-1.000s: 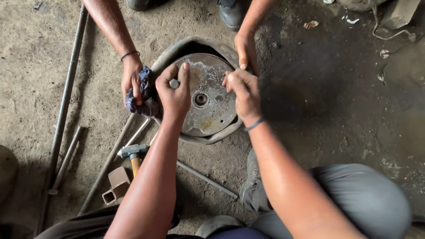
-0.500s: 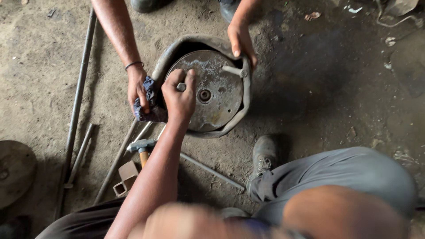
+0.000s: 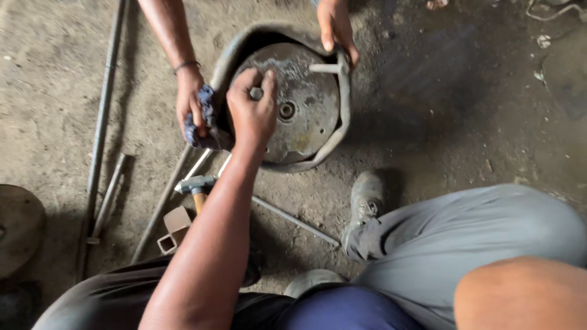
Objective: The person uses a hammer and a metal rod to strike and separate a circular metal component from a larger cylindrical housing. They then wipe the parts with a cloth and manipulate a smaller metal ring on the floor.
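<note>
My left hand [image 3: 252, 116] rests on the round metal disc [image 3: 299, 110], fingers [image 3: 266, 85] curled shut around a small metal knob [image 3: 256, 93] on its face. The disc lies on the dirt floor [image 3: 465, 110] inside a rubber band [image 3: 342, 116]. My right hand, on the disc a second ago, has left it; only the forearm [image 3: 526, 293] shows, so I cannot tell its fingers' state. A co-worker's hand [image 3: 191, 104] presses a blue rag [image 3: 205, 119] to the rim; the other hand [image 3: 335, 27] holds the far edge. A hammer [image 3: 194, 185] lies nearby.
</note>
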